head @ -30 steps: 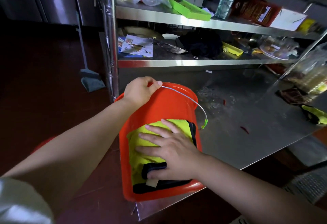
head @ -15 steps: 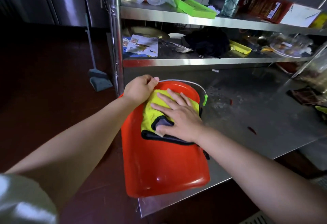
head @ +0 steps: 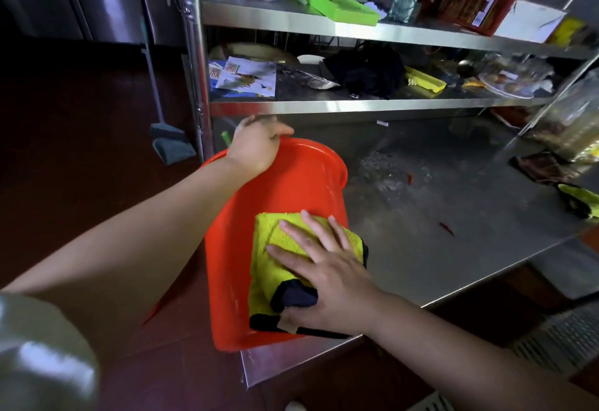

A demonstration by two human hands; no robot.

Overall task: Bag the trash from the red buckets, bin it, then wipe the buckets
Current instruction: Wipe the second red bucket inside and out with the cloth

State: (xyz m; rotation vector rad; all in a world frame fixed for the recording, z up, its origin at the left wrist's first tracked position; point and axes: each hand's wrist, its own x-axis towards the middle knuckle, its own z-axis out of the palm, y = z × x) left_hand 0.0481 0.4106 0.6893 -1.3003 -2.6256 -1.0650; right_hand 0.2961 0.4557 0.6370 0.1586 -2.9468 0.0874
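A red bucket lies on its side at the front left corner of the steel table. My left hand grips its far rim, fingers curled over the edge. A green handle grip pokes out just left of that hand. My right hand presses a yellow cloth with black trim flat against the bucket's outer wall near its close end. The fingers are spread and straight, and the thumb lies by the cloth's black corner.
Cluttered steel shelves rise behind the table. Another yellow cloth and a dark rag lie at the table's right edge. Crumbs and red bits dot the tabletop. A broom with dustpan stands on the dark floor at left.
My right hand slid the cloth up to the far rim, then back down to the bucket's near end. The bucket has turned, bringing the handle's green grip to the left side.
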